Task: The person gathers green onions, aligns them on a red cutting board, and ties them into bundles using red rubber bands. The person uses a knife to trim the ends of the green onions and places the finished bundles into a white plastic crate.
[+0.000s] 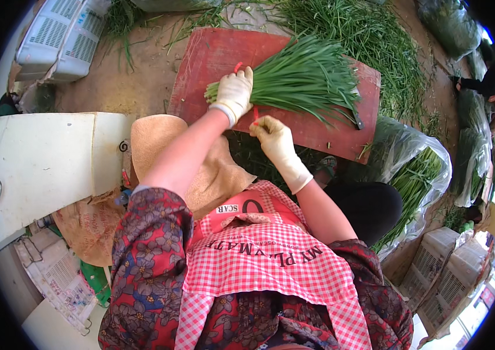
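A thick bunch of long green garlic chives (pixel 300 81) lies across a red wooden board (pixel 212 48), its cut stem ends to the left. My gloved left hand (pixel 232 89) presses down around the bunch near those ends. A red tie (pixel 256 113) comes out from under the bunch, and its other end (pixel 238 67) sticks up beyond my left hand. Between thumb and fingertips, my gloved right hand (pixel 273 133) pinches the near end of the tie. A knife with a black handle (pixel 357 119) rests partly beneath the leaf tips on the right.
Loose greens (pixel 352 26) heap on the floor behind the board. An open plastic bag of chives (pixel 422 175) stands at my right. White plastic crates (pixel 61 39) are at the far left, more grey crates (pixel 444 267) lower right. A person (pixel 492 87) is at the far right edge.
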Demonstrator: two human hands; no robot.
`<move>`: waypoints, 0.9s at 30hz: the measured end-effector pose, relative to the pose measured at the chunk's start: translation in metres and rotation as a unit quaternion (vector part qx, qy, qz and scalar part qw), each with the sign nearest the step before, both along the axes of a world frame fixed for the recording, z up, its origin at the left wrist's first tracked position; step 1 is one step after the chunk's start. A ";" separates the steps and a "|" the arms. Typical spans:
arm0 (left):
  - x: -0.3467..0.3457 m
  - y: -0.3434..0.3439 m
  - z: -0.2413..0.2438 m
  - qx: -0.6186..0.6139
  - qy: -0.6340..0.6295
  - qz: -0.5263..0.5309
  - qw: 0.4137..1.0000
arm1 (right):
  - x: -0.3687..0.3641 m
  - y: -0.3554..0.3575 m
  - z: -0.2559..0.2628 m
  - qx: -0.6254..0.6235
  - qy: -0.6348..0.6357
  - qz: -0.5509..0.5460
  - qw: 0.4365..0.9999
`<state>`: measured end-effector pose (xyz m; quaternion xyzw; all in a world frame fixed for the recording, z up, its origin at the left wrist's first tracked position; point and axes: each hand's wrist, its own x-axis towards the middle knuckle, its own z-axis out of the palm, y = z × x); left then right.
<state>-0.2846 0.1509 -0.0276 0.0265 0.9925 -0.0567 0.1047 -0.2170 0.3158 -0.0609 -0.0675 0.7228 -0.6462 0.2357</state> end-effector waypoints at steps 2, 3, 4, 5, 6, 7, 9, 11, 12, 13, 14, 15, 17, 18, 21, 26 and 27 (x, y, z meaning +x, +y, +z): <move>-0.005 -0.007 -0.005 -0.006 0.003 0.000 1.000 | 0.008 0.004 -0.003 -0.010 0.017 -0.003 1.000; -0.004 -0.008 -0.008 -0.015 0.012 -0.011 1.000 | 0.008 0.005 -0.002 -0.037 0.007 -0.018 0.999; 0.001 -0.004 -0.019 -0.049 0.043 -0.017 0.998 | 0.003 0.001 0.003 -0.049 0.016 -0.035 0.998; 0.008 0.002 -0.031 -0.084 0.073 -0.023 0.994 | -0.006 -0.004 0.007 -0.061 0.024 -0.052 0.996; 0.018 0.010 -0.036 -0.123 0.102 -0.037 0.986 | -0.018 -0.006 0.018 -0.018 0.073 -0.034 0.997; 0.027 0.016 -0.043 -0.110 0.143 -0.029 0.983 | -0.031 -0.012 0.020 0.012 0.080 -0.024 0.996; 0.039 0.020 -0.049 -0.040 0.192 -0.032 0.980 | -0.057 -0.024 0.019 -0.033 0.036 -0.048 0.998; 0.043 0.019 -0.048 -0.002 0.199 -0.042 0.979 | -0.066 -0.029 0.025 -0.022 0.037 -0.044 0.998; 0.045 0.019 -0.037 0.016 0.208 -0.049 0.977 | -0.067 -0.031 0.025 -0.027 0.025 -0.042 0.998; 0.045 0.018 -0.034 0.037 0.200 -0.048 0.978 | -0.069 -0.033 0.025 -0.032 0.013 -0.040 0.999; 0.043 0.017 -0.031 0.058 0.194 -0.045 0.978 | -0.070 -0.031 0.021 -0.012 0.013 -0.027 0.999; 0.042 0.014 -0.034 0.080 0.167 -0.033 0.982 | -0.069 -0.030 0.027 -0.027 0.005 -0.022 0.999; 0.039 0.013 -0.032 0.108 0.132 -0.015 0.985 | -0.073 -0.027 0.047 -0.055 -0.004 -0.018 0.998; 0.037 0.015 -0.025 0.116 0.122 -0.010 0.986 | -0.078 -0.024 0.042 -0.057 0.097 -0.051 0.992; 0.037 0.017 -0.026 0.100 0.092 -0.007 0.991 | -0.103 -0.017 0.034 0.175 0.468 0.015 0.866; 0.031 0.017 -0.035 0.181 0.080 -0.010 0.980 | -0.112 -0.047 0.015 0.230 0.494 0.082 0.834; 0.033 0.016 -0.037 0.180 0.092 -0.005 0.979 | -0.112 -0.054 0.013 0.234 0.482 0.090 0.840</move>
